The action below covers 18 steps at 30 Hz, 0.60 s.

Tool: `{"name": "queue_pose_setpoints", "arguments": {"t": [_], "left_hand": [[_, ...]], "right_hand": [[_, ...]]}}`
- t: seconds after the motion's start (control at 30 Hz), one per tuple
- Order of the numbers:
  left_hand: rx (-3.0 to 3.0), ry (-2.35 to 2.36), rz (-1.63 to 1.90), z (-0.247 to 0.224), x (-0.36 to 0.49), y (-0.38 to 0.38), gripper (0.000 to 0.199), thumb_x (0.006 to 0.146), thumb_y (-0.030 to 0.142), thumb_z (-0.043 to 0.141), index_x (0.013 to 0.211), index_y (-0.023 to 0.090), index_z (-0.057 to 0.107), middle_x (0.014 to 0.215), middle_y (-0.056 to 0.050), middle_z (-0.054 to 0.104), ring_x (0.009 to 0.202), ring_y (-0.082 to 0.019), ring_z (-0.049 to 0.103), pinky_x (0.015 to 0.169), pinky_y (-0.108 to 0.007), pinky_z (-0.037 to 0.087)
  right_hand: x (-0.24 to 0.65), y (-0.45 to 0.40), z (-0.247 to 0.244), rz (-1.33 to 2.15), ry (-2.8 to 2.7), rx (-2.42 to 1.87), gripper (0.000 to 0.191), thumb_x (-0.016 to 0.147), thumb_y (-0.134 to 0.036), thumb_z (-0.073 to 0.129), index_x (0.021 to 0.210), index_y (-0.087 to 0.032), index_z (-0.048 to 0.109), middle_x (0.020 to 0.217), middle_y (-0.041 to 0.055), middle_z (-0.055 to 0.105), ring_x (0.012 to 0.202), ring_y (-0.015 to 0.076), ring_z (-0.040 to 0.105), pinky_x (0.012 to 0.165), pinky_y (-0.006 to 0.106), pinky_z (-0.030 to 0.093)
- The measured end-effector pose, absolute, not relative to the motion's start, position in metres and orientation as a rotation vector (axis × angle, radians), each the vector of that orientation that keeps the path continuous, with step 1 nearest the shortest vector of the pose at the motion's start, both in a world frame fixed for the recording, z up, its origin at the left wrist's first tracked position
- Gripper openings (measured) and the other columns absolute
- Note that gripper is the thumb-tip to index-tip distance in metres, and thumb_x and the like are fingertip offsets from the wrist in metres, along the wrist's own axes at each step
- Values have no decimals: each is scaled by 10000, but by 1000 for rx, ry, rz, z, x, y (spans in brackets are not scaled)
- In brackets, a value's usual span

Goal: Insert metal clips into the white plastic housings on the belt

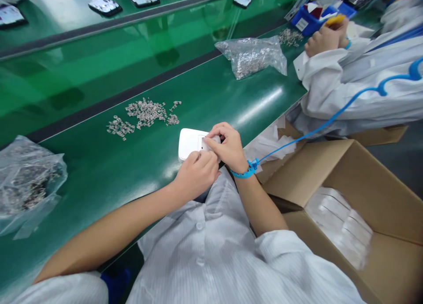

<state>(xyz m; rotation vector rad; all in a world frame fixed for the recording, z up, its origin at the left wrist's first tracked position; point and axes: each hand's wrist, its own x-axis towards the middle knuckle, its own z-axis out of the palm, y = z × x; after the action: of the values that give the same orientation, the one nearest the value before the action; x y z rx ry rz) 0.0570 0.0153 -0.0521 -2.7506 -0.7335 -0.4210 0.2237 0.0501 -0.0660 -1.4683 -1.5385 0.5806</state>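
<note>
A white plastic case (pixel 189 143), flat with rounded corners, is held at the front edge of the green bench. My left hand (pixel 197 174) is closed at its near side, with the fingers curled and their tips partly hidden. From the right, my right hand (pixel 228 146) grips the case's right end, thumb and fingers bent over a small slotted area. A blue wrist strap (pixel 246 171) circles my right wrist. Beyond the case lies a loose pile of small metal parts (pixel 147 112); whether a small part is between my fingers is hidden.
Clear bags of metal parts lie left (pixel 31 185) and at the back (pixel 253 57). An open cardboard box (pixel 333 163) with white wrapped pieces stands right. A blue coiled cord (pixel 330 119) stretches towards a co-worker's sleeve (pixel 350 92). Dark trays (pixel 105 6) sit behind the bench.
</note>
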Motion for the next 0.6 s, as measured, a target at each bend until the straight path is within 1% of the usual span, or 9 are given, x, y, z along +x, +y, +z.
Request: {"name": "queue_pose_setpoints", "arguments": {"t": [0.13, 0.2, 0.3, 0.37, 0.4, 0.47, 0.53, 0.6], "left_hand": [[-2758, -741, -415, -52, 58, 13, 337, 1042, 321, 442, 1052, 106, 701, 1021, -135, 677, 908, -260, 555, 712, -408, 339], [-2780, -760, -425, -50, 58, 13, 350, 1033, 358, 463, 1035, 99, 699, 1002, -141, 681, 884, -262, 557, 705, -409, 343], [-2872, -796, -530, -41, 54, 21, 376, 1017, 412, 481, 1073, 108, 695, 1020, -135, 690, 872, -254, 575, 704, -405, 361], [-2945, -906, -689, -29, 52, 35, 313, 1010, 366, 471, 1072, 157, 696, 1070, -107, 697, 914, -236, 598, 740, -391, 387], [-2951, -1027, -769, -23, 51, 43, 273, 1000, 324, 469, 1041, 180, 697, 1081, -91, 699, 940, -227, 607, 766, -384, 399], [-2887, -1346, -859, -11, 51, 63, 204, 950, 250, 490, 937, 197, 686, 1019, -71, 702, 954, -219, 614, 801, -376, 412], [-2846, -1608, -809, -4, 52, 82, 130, 874, 220, 541, 849, 194, 666, 920, -57, 693, 907, -216, 617, 795, -368, 420], [-2898, -1743, -697, -3, 54, 96, 82, 809, 217, 577, 780, 194, 650, 837, -40, 685, 828, -203, 612, 765, -352, 425]], "right_hand": [[230, 61, -66, 707, -1560, -1493, 148, 719, -203, 803, 709, -200, 655, 796, -7, 618, 719, 143, 539, 677, 311, 440], [234, 63, -67, 721, -1581, -1493, 197, 691, -225, 844, 703, -196, 649, 783, -14, 600, 689, 132, 512, 657, 305, 427], [235, 55, -69, 627, -1570, -1429, 179, 738, -263, 830, 773, -205, 665, 877, 6, 629, 765, 152, 553, 712, 321, 467], [233, 45, -72, 501, -1567, -1386, 112, 810, -273, 776, 834, -220, 681, 950, 27, 650, 875, 185, 594, 797, 360, 493], [231, 40, -73, 431, -1578, -1370, 73, 840, -269, 749, 855, -228, 691, 972, 35, 657, 925, 201, 604, 841, 383, 496], [227, 31, -76, 312, -1623, -1340, 16, 877, -255, 712, 886, -243, 714, 998, 47, 665, 980, 223, 605, 899, 423, 490], [224, 26, -79, 244, -1655, -1316, 56, 900, -241, 683, 915, -255, 735, 1013, 52, 671, 973, 227, 601, 909, 440, 489], [222, 24, -81, 217, -1660, -1306, 110, 924, -231, 647, 942, -266, 750, 1018, 54, 676, 965, 227, 604, 903, 448, 494]]}}
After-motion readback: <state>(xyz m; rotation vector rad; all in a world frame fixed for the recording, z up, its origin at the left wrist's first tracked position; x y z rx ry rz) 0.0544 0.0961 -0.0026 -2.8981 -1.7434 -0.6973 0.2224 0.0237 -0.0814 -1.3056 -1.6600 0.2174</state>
